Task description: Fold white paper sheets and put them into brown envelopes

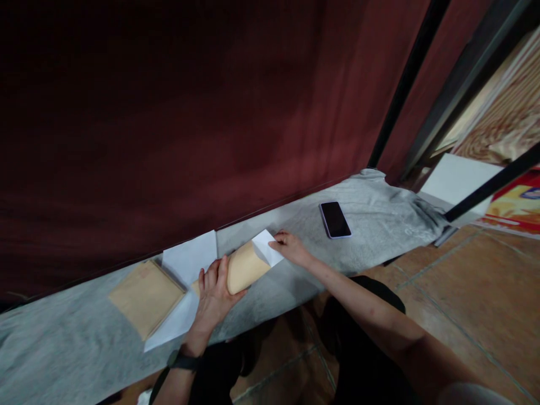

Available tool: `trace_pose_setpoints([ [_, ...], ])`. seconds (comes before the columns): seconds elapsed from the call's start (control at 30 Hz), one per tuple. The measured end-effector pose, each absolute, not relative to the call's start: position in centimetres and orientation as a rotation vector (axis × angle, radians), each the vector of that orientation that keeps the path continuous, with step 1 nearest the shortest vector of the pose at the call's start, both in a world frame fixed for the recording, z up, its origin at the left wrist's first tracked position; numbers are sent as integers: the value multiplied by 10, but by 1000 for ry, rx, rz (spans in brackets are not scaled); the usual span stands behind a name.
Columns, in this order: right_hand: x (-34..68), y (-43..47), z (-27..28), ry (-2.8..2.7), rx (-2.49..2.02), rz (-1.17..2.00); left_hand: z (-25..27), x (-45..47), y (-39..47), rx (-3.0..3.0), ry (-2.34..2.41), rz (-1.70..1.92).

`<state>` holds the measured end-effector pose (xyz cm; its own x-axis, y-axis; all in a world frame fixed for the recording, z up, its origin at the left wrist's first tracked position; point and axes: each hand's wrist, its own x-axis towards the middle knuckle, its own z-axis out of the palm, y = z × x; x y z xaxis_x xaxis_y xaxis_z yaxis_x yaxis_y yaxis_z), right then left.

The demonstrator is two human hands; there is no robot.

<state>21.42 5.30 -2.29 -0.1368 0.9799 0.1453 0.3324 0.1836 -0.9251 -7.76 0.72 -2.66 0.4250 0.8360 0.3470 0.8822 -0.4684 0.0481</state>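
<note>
A tan paper envelope [247, 267] lies at a slant on the cloth-covered bench. My left hand [215, 298] grips its left end, with the thumb along the near edge and the fingers over the top. A folded white paper [266, 247] sticks out of the envelope's right end; its other end is hidden inside. Fingers closed, my right hand [291, 247] pinches the outer edge of that paper. Left of my left hand rests a stack of tan envelopes [147, 298], partly on top of larger white sheets [192, 259].
A phone [335, 219] with a dark screen lies on the grey cloth [291, 287] to the right. Behind the narrow bench rises a dark red panel [253, 112]. Black poles [405, 90], a white box [459, 183] and a red-and-yellow package [517, 199] stand at the right.
</note>
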Motion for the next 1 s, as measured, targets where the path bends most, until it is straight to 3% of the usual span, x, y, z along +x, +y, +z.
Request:
trace_pose_setpoints([
  [0.47, 198, 51, -34, -1629, -1353, 1165, -23, -57, 13, -2628, -1469, -494],
  [1.0, 193, 41, -23, -1422, -1367, 949, -16, -57, 23, -2646, -1416, -513],
])
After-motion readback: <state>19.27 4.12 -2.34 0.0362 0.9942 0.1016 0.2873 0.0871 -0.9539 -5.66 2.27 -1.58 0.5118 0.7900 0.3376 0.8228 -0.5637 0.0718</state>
